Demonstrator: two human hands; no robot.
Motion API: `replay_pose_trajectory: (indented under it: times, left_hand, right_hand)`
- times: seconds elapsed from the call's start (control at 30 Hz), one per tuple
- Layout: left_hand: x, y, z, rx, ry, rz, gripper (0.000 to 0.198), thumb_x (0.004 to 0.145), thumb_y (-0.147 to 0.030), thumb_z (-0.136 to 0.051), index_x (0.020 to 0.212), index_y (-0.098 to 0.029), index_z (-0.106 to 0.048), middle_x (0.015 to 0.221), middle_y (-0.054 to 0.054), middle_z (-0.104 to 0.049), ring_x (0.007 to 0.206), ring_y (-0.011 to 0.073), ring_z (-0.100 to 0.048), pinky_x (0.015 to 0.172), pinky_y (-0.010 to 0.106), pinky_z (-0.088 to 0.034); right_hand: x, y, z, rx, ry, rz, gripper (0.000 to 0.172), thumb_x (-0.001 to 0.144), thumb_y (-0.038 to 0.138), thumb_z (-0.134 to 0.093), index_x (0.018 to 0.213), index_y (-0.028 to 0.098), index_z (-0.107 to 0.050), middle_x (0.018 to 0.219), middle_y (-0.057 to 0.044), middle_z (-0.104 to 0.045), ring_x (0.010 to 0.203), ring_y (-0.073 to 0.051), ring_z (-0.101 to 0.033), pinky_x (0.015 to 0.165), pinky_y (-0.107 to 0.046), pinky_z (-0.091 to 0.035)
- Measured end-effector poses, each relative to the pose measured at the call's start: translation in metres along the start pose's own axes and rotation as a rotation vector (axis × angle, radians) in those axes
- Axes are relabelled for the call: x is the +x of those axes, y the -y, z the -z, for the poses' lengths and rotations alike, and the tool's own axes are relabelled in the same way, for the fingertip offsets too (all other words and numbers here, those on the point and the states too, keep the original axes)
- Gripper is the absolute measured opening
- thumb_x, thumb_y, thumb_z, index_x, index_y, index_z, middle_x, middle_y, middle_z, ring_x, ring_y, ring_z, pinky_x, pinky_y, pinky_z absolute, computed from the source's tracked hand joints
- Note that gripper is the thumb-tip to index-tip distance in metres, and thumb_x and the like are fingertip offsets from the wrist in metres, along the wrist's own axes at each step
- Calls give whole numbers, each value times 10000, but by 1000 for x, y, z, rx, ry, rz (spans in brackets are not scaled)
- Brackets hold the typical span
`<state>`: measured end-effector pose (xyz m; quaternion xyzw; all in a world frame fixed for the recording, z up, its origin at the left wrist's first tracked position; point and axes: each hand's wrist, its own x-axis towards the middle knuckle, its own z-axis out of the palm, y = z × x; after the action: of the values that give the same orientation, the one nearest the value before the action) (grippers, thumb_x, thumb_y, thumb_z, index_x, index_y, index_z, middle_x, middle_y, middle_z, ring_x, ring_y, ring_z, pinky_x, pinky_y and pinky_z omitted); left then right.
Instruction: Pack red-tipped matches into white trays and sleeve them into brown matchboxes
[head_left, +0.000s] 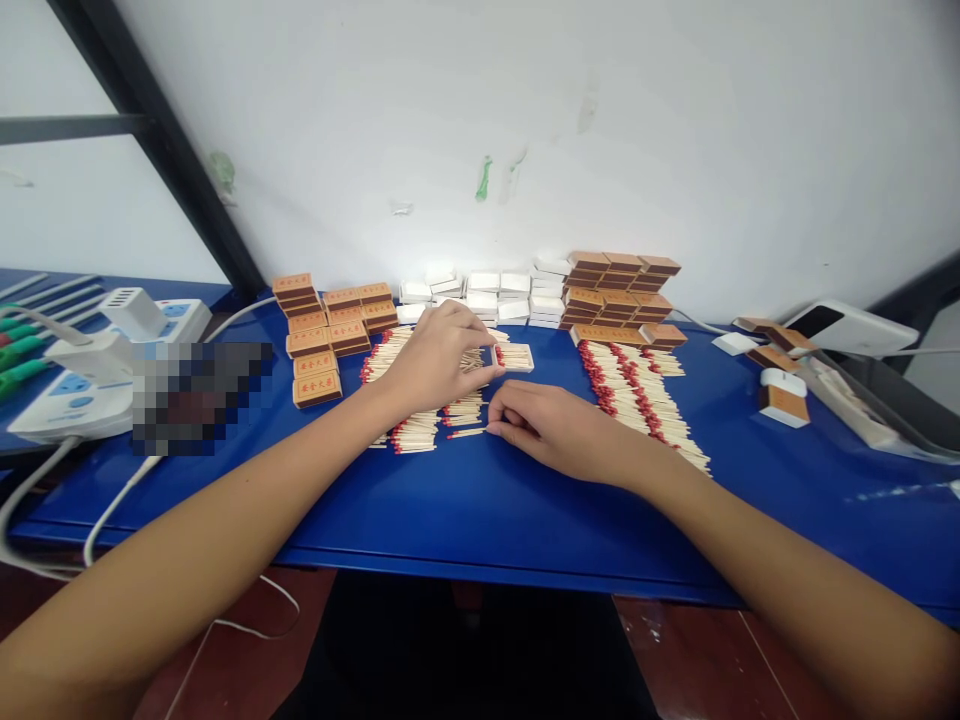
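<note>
We see soft, even light on the white wall [360,120], mild sheen on the blue counter [465,520], stretched edges, and pixelation at left.

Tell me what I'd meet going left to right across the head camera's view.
Green-handled tools, USB charger, left matchbox stack, left hand, open matchbox tray, right matchbox stack, white device with a dark panel.

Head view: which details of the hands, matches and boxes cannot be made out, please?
In this head view:
Whether the bare right hand grips the thin red-tipped wooden match: curled fingers hide contact.
How many matches lie behind the bare left hand: it covers them.
Print on the right stack of orange-brown cardboard matchboxes: too small.
</note>
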<state>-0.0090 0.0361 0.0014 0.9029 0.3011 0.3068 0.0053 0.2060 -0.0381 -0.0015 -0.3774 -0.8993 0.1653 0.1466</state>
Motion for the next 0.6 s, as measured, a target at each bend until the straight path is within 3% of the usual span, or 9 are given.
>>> replay_pose_trajectory:
  times: [0.2,0.4,0.6]
  left_hand:
    - [-1,1,0,-22,0,14,218,934,-410,-768,1068,-239,-795,1117,81,-747,1161,306,-586,1049,498,-428]
    - [-1,2,-1,-8,10,17,224,939,-408,-765,1064,-224,-787,1124,78,-746,1165,305,-583,1027,479,-428]
    - [-1,2,0,-15,28,21,234,939,-419,-759,1074,-229,-788,1137,82,-746,1167,309,-581,1029,488,-428]
  right_hand:
    - [3,7,-4,23,-19,27,163,1057,220,-503,939,209,-614,968,-51,-679,829,-183,-604,737,-306,-428]
    - [6,10,-11,43,-44,17,110,1040,294,-606,990,206,-649,857,-23,-656,764,-175,-584,676,-287,-406]
    - [6,11,-12,24,7,24,140,1069,257,-537,957,211,-608,1008,-56,-694,853,-189,-625,739,-301,-443]
